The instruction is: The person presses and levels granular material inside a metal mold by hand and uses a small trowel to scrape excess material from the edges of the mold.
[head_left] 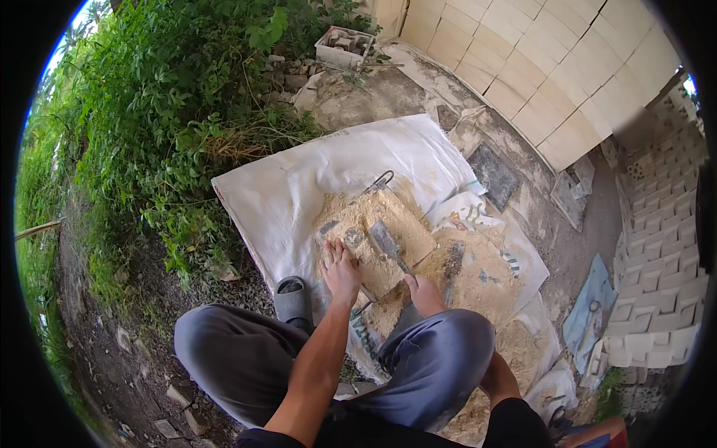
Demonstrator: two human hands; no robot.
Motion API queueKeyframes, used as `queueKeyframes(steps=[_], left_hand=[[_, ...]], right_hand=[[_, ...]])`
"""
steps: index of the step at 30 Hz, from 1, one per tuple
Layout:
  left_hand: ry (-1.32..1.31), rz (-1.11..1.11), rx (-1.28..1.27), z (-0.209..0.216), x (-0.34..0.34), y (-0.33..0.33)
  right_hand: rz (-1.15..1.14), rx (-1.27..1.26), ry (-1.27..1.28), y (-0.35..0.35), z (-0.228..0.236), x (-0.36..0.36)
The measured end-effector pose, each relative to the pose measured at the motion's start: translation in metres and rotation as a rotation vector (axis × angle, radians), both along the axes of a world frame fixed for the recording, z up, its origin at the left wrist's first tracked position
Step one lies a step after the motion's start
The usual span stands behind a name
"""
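Observation:
My right hand point(426, 295) is closed round the handle of a flat-bladed grey tool point(386, 240), trowel-like in shape. Its blade lies over a squarish slab or mould point(403, 222) covered in pale yellow, sandy powder. A bent metal wire handle point(383, 179) sticks out at the slab's far edge. Fingers spread, my left hand point(341, 270) rests on the powdery surface left of the blade. Close to that hand, a thin rod point(364, 305) shows at the slab's near side. The powder hides most of the slab's outline.
Under everything lies a white woven sack point(276, 183), with loose powder point(485, 280) spread to the right. A dark square plate point(493, 177) and blue cloth point(590, 312) lie further right. Leafy plants point(172, 112) border the left; pale blocks point(523, 67) are stacked behind. A grey sandal point(293, 300) is on my foot.

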State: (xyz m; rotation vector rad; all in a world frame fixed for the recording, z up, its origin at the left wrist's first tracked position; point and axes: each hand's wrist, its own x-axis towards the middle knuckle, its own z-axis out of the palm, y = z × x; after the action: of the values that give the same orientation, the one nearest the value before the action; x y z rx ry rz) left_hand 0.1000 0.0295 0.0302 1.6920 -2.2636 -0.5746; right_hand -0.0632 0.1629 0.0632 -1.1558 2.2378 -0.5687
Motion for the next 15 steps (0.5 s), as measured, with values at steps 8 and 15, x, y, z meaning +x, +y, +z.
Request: queueKeyframes(steps=[8,15], left_hand=[[0.09,-0.028,-0.07,-0.008,0.001,-0.003],[-0.018,-0.054,-0.019,-0.013,0.008,-0.004]], right_hand=[[-0.056,-0.083,0.112,0.002,-0.016,0.009],[-0.032,-0.114,-0.001,0.001,-0.013,0.001]])
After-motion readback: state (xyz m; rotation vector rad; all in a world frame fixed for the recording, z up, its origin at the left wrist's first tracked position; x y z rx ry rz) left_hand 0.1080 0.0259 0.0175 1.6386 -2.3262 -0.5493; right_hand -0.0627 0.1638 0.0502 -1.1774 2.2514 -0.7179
